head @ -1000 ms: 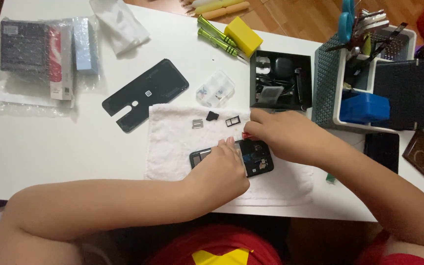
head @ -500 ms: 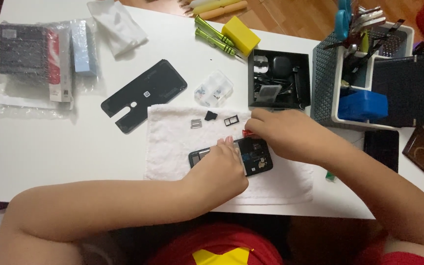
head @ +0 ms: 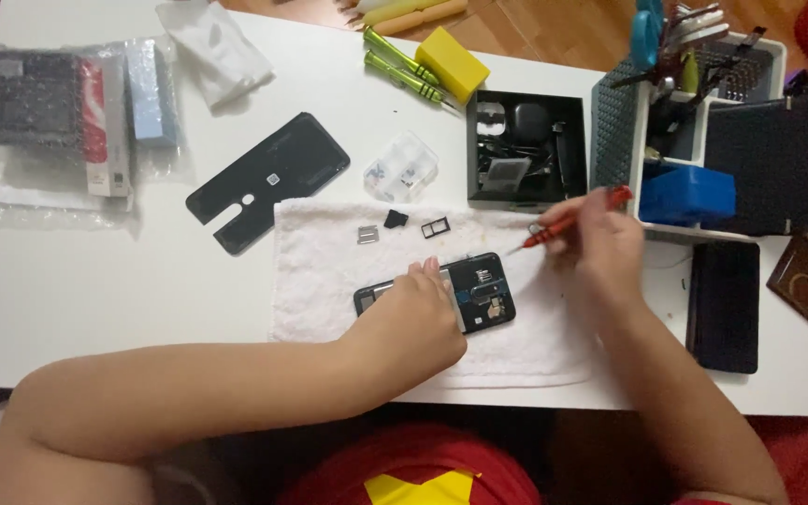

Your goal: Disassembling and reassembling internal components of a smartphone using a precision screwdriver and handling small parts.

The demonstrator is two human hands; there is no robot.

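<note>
Since the earlier frame the right hand (head: 600, 245) has lifted away from the opened black phone with its back removed (head: 465, 292) and now sits at about two o'clock from it, over the edge of the white terry towel (head: 320, 271). The hand's grip is closed around a slim red-handled screwdriver (head: 572, 217), tip pointing back toward the phone at eight o'clock. The left hand (head: 413, 323) has hardly shifted: it lies across the phone's left half, fingers pressing down on it, closed on nothing else. The phone rests on the towel near the middle of the white tabletop (head: 95, 290). At twelve o'clock from the phone lie small metal card trays (head: 434, 226) and a dark fragment, and beyond them a clear plastic compartment box (head: 401, 168). The detached black back cover (head: 273, 178) lies at ten o'clock, a shallow black box of parts (head: 526, 150) at one o'clock. The risk, as I judge it, is a tiny screw dropping off the driver tip into the towel's pile, where it would be hard to find; a slip of the tip on return could also scratch the exposed board.
</note>
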